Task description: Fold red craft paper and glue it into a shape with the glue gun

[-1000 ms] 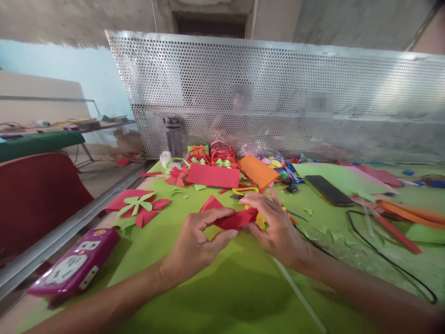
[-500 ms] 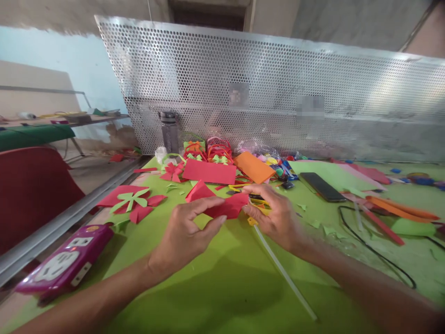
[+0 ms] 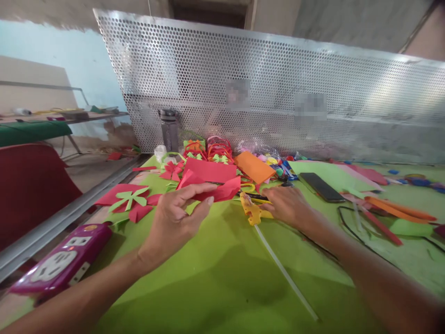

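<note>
My left hand (image 3: 177, 218) holds a folded red paper piece (image 3: 225, 189) between thumb and fingers, above the green table. My right hand (image 3: 287, 204) is at the yellow glue gun (image 3: 252, 211), its fingers closed by the gun's handle; the fingertips are partly hidden, so the grip is unclear. A long white glue stick (image 3: 287, 273) sticks out of the gun toward the front. Behind the gun lie scissors with yellow handles (image 3: 248, 187). A flat red paper (image 3: 210, 170) rests behind the held piece.
A purple power strip (image 3: 64, 260) lies at the left, near red and green paper flowers (image 3: 130, 198). At the back stand a bottle (image 3: 169, 132) and small paper baskets (image 3: 219, 150). An orange paper (image 3: 254, 167) and a black phone (image 3: 321, 187) lie to the right.
My right hand has let go of the red paper and moved right and down to the glue gun. My left hand, still with the paper, has shifted slightly left.
</note>
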